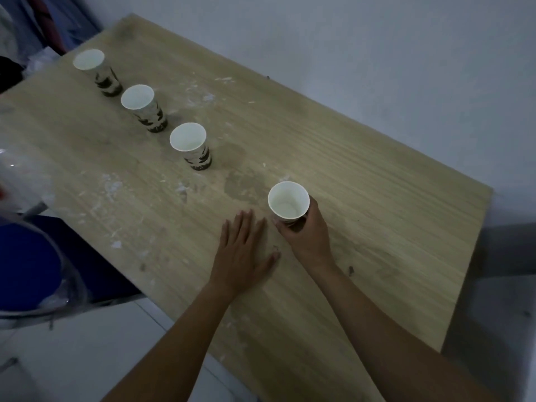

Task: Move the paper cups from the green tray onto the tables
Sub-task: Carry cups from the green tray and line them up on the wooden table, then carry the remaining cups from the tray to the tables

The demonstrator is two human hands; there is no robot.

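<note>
Three white paper cups with dark leaf print stand upright in a diagonal row on the wooden table (362,175): a far cup (94,68), a middle cup (142,104) and a nearer cup (190,143). A fourth paper cup (288,203) stands upright at the near end of the row, and my right hand (307,232) is wrapped around its lower part. My left hand (243,250) lies flat on the table just left of that cup, fingers spread and holding nothing. No green tray is in view.
The table top carries white smears and a dark stain near its middle. A grey wall runs along the far side. To the left stand a blue container (26,265) and crumpled clear plastic (23,181). Pale floor tiles show below the table's near edge.
</note>
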